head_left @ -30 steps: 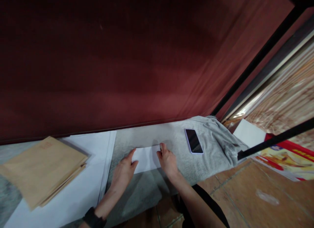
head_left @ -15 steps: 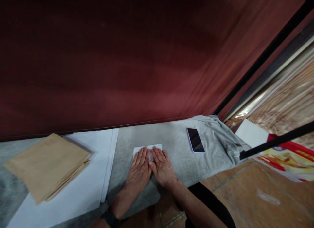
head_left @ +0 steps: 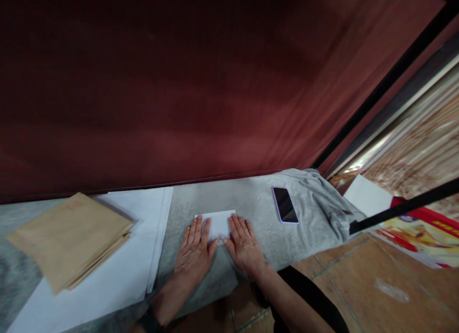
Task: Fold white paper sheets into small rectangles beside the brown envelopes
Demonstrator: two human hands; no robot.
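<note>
A small white piece of paper [head_left: 219, 224], apparently folded, lies flat on the grey cloth [head_left: 211, 196]. My left hand [head_left: 193, 251] rests palm down over its left side, fingers stretched out and thumb pointing inward. On the opposite side, my right hand [head_left: 245, 247] lies flat with its fingertips on the paper's right edge. Between the two hands the middle of the paper shows. Both hands press from above and grasp nothing; the parts of the paper beneath them are hidden.
Left of my hands, brown envelopes [head_left: 70, 239] lie stacked on large white sheets [head_left: 125, 280]. A phone [head_left: 285, 205] lies to the right. Behind rises a dark red curtain-like wall [head_left: 201, 108]. A black bar [head_left: 405, 206] and a red-yellow box [head_left: 426, 230] stand at the right.
My hands have slid apart, from side by side over the paper's middle to its left and right edges. The middle of the paper is now uncovered.
</note>
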